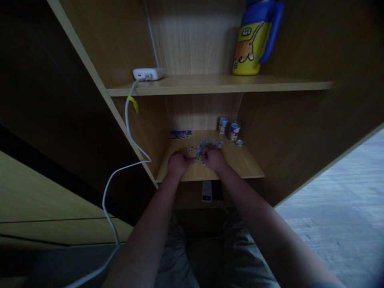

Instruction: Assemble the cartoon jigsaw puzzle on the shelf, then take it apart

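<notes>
Both my hands rest on the lower wooden shelf (240,166), side by side. My left hand (177,162) is curled, knuckles up, at the near edge of a scatter of small colourful puzzle pieces (205,145). My right hand (213,157) is curled too, its fingertips pressed among the pieces. What the fingers hold is too small and dark to make out.
Two small printed cans (228,128) and a round lid (239,142) stand at the shelf's back right. A flat picture card (181,135) leans at the back left. Above, a yellow-and-blue jug (255,38) and a white charger (149,73) with a hanging cable (127,120).
</notes>
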Available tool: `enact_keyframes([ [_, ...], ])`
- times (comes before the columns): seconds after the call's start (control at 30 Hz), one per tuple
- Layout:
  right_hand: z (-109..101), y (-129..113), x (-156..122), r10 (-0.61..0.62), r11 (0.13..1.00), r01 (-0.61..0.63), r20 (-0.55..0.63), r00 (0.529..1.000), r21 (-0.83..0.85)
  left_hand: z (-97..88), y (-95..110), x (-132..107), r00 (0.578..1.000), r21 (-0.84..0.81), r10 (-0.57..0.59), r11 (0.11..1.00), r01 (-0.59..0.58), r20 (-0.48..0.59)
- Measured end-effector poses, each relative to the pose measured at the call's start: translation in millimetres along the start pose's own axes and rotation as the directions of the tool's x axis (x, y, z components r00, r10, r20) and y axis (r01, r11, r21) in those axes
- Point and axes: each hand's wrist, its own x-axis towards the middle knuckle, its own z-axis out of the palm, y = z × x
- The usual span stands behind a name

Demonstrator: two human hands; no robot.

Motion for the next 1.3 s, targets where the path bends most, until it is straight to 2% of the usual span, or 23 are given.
enact_keyframes([
  [0.23, 3.5, 3.9, 2.0, -0.033, 0.999, 0.034, -0.053, 0.998, 0.027, 4.0, -9.3, 5.8, 1.0, -0.13, 0.004, 0.991, -0.003, 0.006],
  [0.43, 4.3, 4.1, 2.3, -0.02, 0.999, 0.022, -0.054, 0.998, 0.031, 13.6, -12.1, 9.8, 0.999, -0.221, 0.036, 0.975, -0.028, 0.031],
  [0.6, 3.6, 4.1, 1.8, -0.065, 0.997, 0.065, -0.02, 0.998, 0.044, 13.3, -11.8, 9.9, 0.998, -0.266, 0.049, 0.963, -0.038, 0.035],
  [0.7, 2.4, 3.5, 1.0, -0.075, 0.997, 0.075, -0.013, 0.997, 0.025, 11.3, -9.4, 10.0, 0.997, -0.202, 0.073, 0.977, -0.066, 0.028],
  [0.87, 0.1, 2.3, 0.1, -0.072, 0.997, 0.072, 0.0, 0.997, 0.01, 9.8, -3.1, 8.2, 0.995, 0.03, 0.1, 0.995, -0.1, -0.027],
  [1.1, -0.3, 1.5, 0.9, -0.074, 0.997, 0.074, 0.002, 0.997, 0.017, 10.1, 5.0, 7.0, 0.983, 0.148, 0.175, 0.972, -0.182, 0.063],
  [1.3, 1.8, 3.0, 1.1, -0.098, 0.995, 0.098, -0.014, 0.995, 0.014, 12.0, 10.6, 1.2, 0.973, 0.211, 0.227, 0.949, -0.232, 0.047],
])
